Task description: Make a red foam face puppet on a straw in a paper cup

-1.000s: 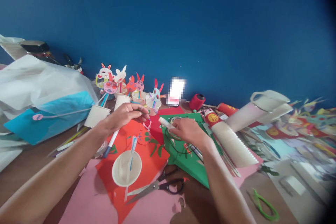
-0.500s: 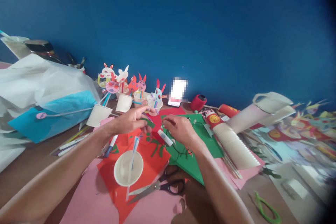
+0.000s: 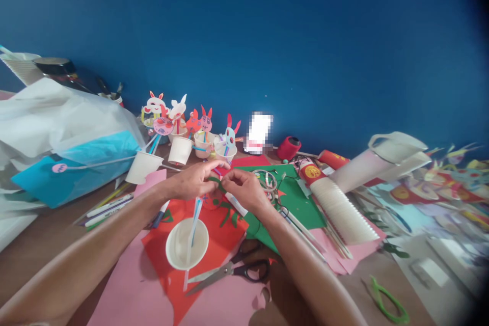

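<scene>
My left hand (image 3: 194,179) is closed on a small green paper piece (image 3: 216,181) above the red-orange paper (image 3: 153,244). Close against it, my right hand (image 3: 244,189) has its thumb and fingers pinched together at the piece's right side; what lies between those fingertips is too small to make out. A white tube (image 3: 237,205) lies partly under my right hand. In front of my hands stands a paper cup (image 3: 171,244) with a straw (image 3: 195,224) in it. Green cut pieces (image 3: 229,214) lie on the red-orange paper, and black-handled scissors (image 3: 225,271) lie open nearby.
Paper cups with animal faces (image 3: 179,151) stand at the back left, near a plastic bag (image 3: 64,112). Green sheets (image 3: 301,204), stacked cups (image 3: 344,211) and a pitcher (image 3: 367,163) are on the right. A lit phone (image 3: 260,132) leans against the blue wall.
My right hand has moved left to meet my left hand, uncovering coiled cable and straws on the green sheet. My left hand has shifted slightly.
</scene>
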`<action>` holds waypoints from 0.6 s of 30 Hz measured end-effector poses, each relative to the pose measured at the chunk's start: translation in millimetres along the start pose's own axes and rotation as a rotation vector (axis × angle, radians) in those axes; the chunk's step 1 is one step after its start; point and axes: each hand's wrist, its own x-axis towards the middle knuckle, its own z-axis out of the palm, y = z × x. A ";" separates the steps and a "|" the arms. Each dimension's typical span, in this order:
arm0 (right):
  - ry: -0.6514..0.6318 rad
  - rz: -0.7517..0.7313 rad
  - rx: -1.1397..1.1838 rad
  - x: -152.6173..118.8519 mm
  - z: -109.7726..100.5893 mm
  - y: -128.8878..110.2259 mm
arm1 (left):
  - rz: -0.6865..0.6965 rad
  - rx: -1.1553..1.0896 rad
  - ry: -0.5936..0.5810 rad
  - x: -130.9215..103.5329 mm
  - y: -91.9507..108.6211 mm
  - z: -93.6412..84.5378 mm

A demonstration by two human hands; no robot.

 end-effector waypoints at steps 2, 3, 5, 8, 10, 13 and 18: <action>0.074 -0.003 0.038 -0.1 1.2 -0.3 | 0.000 -0.016 0.021 1.8 0.6 0.6; 0.109 -0.004 0.063 0.0 2.2 -0.2 | -0.004 -0.026 0.030 2.9 0.5 1.0; 0.160 -0.008 0.114 0.3 5.1 0.5 | -0.029 -0.045 0.055 5.3 -0.8 2.1; 0.199 -0.010 0.168 0.8 8.7 2.5 | -0.071 -0.069 0.124 7.9 -3.7 2.6; 0.206 -0.013 0.150 0.9 8.2 3.8 | -0.081 -0.065 0.172 8.0 -4.1 0.5; 0.155 -0.037 -0.039 -0.8 3.9 4.9 | -0.048 -0.035 0.252 5.7 -1.1 -6.5; 0.062 -0.165 -0.817 -9.0 6.0 7.6 | -0.032 -0.015 0.307 1.1 5.9 -15.0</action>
